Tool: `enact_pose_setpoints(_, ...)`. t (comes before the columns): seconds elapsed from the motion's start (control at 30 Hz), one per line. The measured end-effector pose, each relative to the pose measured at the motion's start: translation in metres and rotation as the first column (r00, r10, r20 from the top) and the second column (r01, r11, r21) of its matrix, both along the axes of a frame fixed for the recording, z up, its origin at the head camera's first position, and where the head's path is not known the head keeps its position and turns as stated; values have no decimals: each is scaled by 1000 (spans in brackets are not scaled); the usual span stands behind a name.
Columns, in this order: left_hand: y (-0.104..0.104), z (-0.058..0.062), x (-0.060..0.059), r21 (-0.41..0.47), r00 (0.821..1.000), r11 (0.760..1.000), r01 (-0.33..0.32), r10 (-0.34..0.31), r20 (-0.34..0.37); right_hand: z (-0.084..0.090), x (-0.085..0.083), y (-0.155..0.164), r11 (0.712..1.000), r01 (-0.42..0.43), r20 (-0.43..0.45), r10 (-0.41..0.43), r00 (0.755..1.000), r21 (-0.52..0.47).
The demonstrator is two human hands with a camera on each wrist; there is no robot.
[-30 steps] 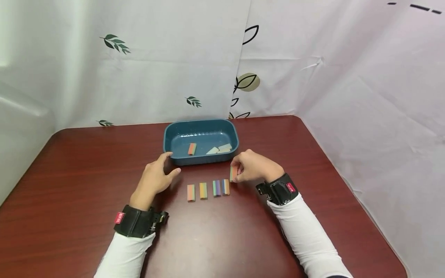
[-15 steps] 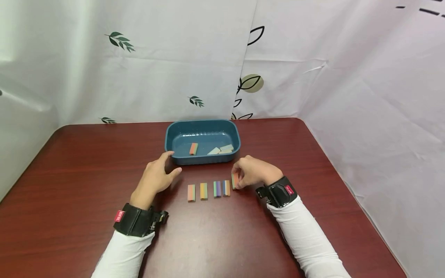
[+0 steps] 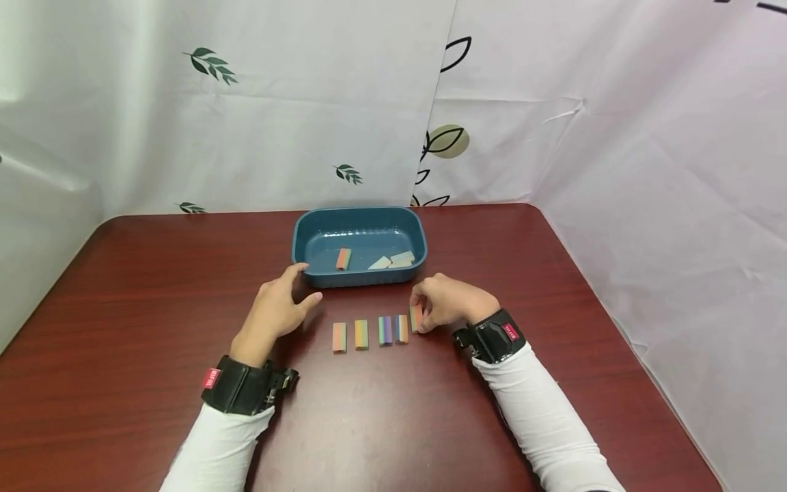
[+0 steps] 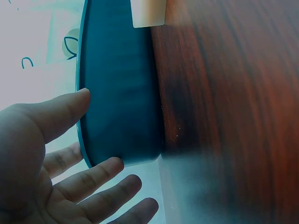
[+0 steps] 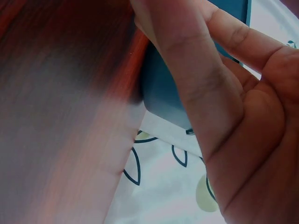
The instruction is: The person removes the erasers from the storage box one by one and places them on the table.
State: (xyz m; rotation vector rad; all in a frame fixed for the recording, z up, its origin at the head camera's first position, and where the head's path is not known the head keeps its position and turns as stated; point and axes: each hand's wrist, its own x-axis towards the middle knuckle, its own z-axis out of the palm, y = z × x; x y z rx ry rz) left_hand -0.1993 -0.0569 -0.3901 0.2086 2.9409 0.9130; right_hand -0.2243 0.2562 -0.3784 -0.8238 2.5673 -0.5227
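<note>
Red-brown wooden table (image 3: 123, 287), leaf-print white curtains (image 3: 246, 102), perhaps wrinkled.

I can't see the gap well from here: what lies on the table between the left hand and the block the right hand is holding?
In the head view, four striped blocks stand in a row between the left hand and the block pinched by the right hand.

Tray (image 3: 320, 236) teal. Tabletop (image 3: 154, 287) dark red woodgrain. Blocks (image 3: 369, 333) two-tone stripes: orange, green, purple, blue. Backdrop (image 3: 277, 102) white, leaf print.
</note>
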Motion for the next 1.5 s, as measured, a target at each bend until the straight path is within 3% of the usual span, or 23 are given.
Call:
enact_pose_setpoints(0.43, -3, 2, 1, -2, 1000, 1000, 8, -8, -12, 5, 3, -2, 1000, 21, 11, -21, 1000, 23)
enact_pose_setpoints(0.63, -2, 1, 3, 7, 1000, 1000, 12, -12, -12, 6, 7, 1, 999, 31, 12, -31, 999, -27)
enact_pose_setpoints(0.93, -3, 1, 4, 17, 1000, 1000, 2, -2, 0, 10, 5, 2, 996, 29, -92, -37, 995, -82)
enact_pose_setpoints(1.17, -3, 1, 2, 19, 1000, 1000, 8, -8, 1, 16, -2, -3, 982, -14, -179, -20, 984, -187)
enact_pose_setpoints(1.33, -2, 1, 5, 33, 1000, 999, 12, -13, 15, 15, -3, -8, 965, -55, -278, -20, 960, -257)
enact_pose_setpoints(1.5, -4, 3, 7, 30, 1000, 1000, -2, 2, 6, 16, -9, -19, 940, -74, -383, -63, 922, -333)
